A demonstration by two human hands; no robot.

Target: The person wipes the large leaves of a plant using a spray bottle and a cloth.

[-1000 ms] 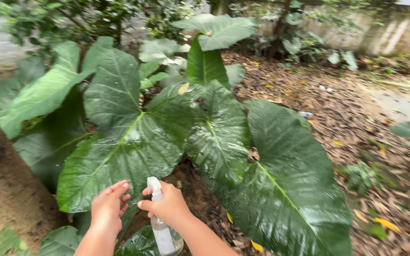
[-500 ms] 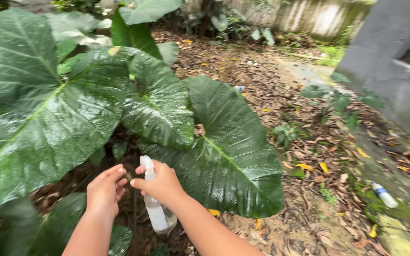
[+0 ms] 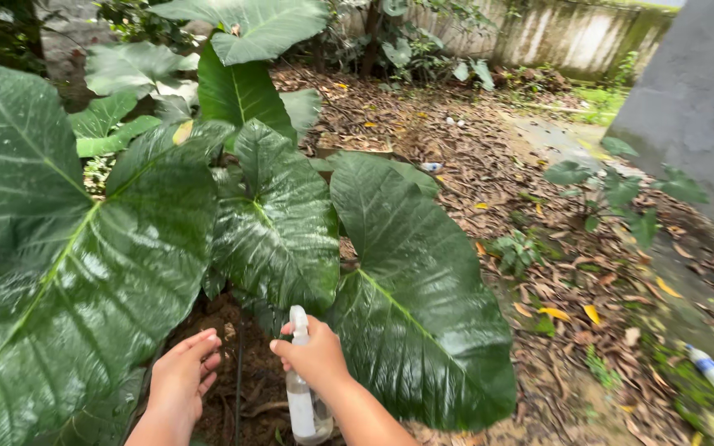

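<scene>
Leaf-littered ground [image 3: 539, 272] surrounds me. My right hand [image 3: 317, 357] is clamped on the spray bottle [image 3: 301, 396], aimed under the wet leaves [image 3: 274, 223]; my left hand [image 3: 182, 378] hovers beside it, fingers loosely spread. I judge misting underway; next needs a trigger squeeze.

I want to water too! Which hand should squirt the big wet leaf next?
Probably the right hand: it already has a grip on the spray bottle, nozzle up near the big leaf. The left hand is open and holds nothing.
</scene>
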